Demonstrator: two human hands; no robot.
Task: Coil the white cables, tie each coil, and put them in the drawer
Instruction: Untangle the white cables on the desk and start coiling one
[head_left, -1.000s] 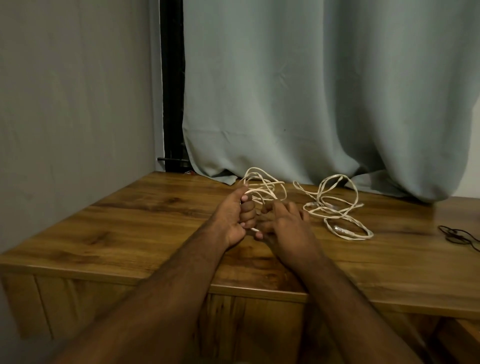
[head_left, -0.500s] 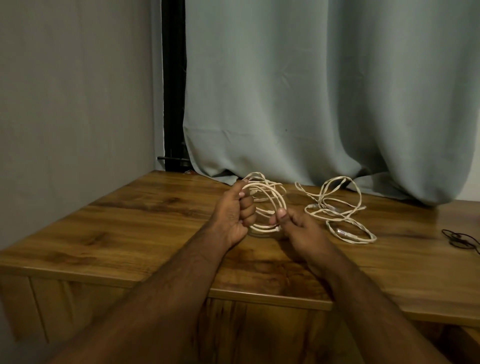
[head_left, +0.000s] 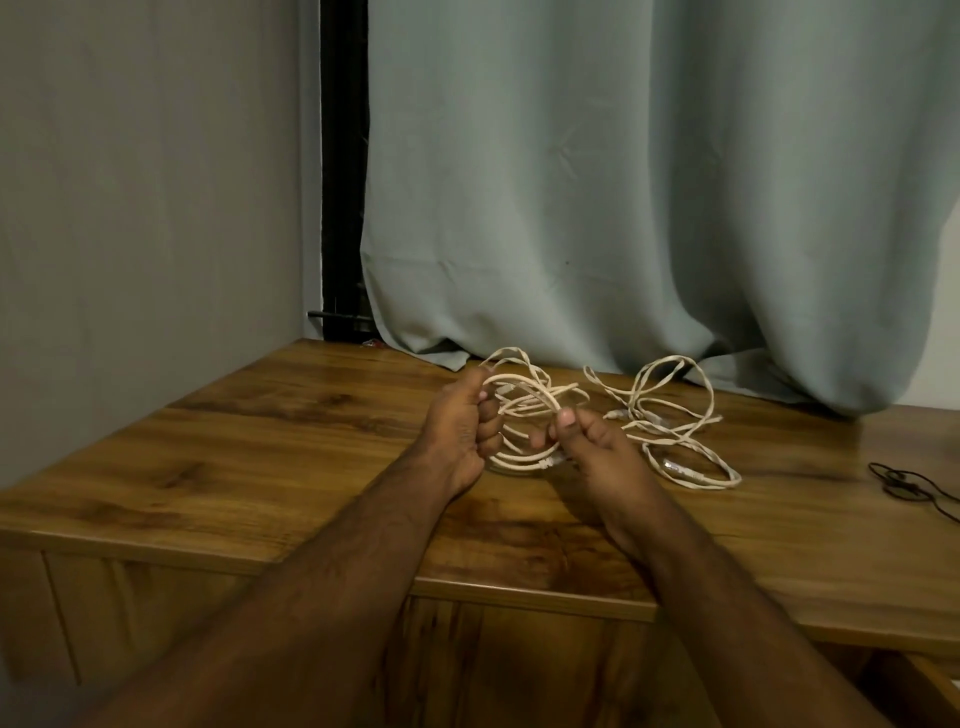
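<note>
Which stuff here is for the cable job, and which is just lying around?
For the job:
- held white cable, gripped by left hand and right hand
- loose white cable on the table

Just lying about:
- black cord
- curtain

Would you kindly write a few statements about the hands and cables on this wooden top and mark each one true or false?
1. Both hands hold the same white cable coil. True: the left hand grips its left side, the right hand pinches its right side.
2. The second white cable is already tied in a neat coil. False: it lies in loose loops on the wooden top, right of the hands.
3. A thin black cable lies near the right edge of the view. True.
4. The held coil lies flat in a drawer. False: it is in the hands, above the top.
5. The curtain behind is red. False: it is pale grey-green.
</note>
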